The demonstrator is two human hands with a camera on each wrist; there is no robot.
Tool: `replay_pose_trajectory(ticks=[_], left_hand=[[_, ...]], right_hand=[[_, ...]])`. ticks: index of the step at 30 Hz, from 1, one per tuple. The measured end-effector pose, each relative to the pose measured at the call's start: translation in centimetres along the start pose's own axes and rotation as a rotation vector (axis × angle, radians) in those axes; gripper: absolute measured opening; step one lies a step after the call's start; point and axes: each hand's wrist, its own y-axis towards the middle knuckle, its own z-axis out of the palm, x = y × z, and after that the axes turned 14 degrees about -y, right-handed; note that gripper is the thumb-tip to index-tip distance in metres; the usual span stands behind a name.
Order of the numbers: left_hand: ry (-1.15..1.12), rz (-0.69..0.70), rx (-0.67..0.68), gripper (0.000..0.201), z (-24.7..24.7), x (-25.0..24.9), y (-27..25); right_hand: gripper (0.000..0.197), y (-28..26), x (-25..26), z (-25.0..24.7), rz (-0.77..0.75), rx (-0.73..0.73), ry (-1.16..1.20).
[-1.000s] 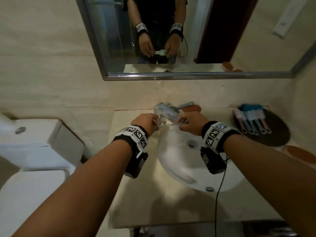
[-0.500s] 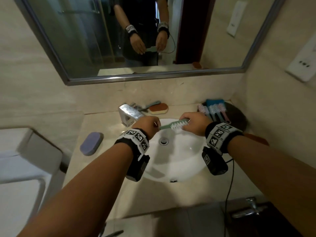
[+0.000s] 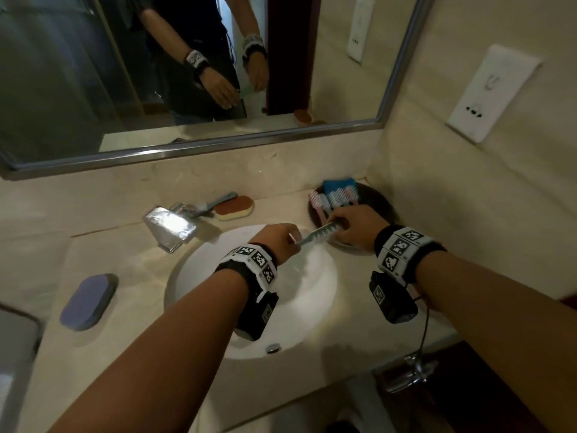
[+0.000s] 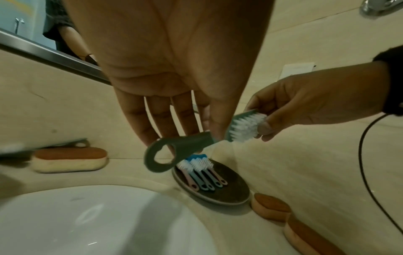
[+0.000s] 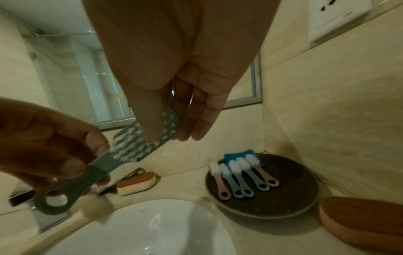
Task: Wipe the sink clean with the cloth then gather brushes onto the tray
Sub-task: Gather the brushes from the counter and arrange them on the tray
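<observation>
- Brush [image 4: 202,138], grey-green, is pinched at its handle by the left hand [image 3: 278,242] and at its bristles by the right hand [image 3: 354,225].
- It could be dropped into the sink [image 3: 315,276] if both grips are loosened before the tray [image 5: 283,203] at the counter's back right corner is reached.

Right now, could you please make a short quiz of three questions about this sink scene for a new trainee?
1. True or false: the grey-green brush is held by both the left hand and the right hand.
2. How many brushes already lie on the dark tray?
3. The right hand's fingers hold which end: A) handle loop, B) bristle head?

Key: 1 true; 2 five; 3 B.
</observation>
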Motion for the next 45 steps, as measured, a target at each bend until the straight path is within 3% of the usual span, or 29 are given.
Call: replay_pose_trajectory(ticks=[6, 12, 18, 25, 32, 36, 45], left_hand=[[-0.128, 0.099, -0.021, 0.026, 4.3, -5.8, 5.9], [-0.154, 0.035, -0.049, 0.029, 8.3, -10.1, 11.6], [-0.305, -0.080, -0.077, 0.023, 9.6, -10.4, 15.8], [-0.529, -0.145, -0.062, 0.018, 9.8, -8.9, 21.2], [-0.712, -0.155, -0.069, 0.021, 9.8, -7.7, 25.9], [-0.599, -0.136, -0.120, 0.056, 9.2, -7.4, 27.8], [-0.362, -0.120, -0.012, 0.036, 10.2, -7.0, 33.0]], right_hand=[[0.028, 2.0, -7.4, -0.6, 0.002, -0.004, 0.063], [0.037, 5.5, -13.7, -1.2, 0.002, -0.022, 0.242], [0.050, 8.6, -16.0, 0.1, 0.000, 0.003, 0.533], [0.077, 12.3, -17.4, 2.6, 0.083, 0.152, 0.549], [0.055, 15.1, -18.8, 4.6, 0.183, 0.215, 0.431], [0.033, 16.2, -19.8, 5.0, 0.174, 0.233, 0.340], [0.036, 18.1, -23.1, 7.7, 0.303, 0.275, 0.324]])
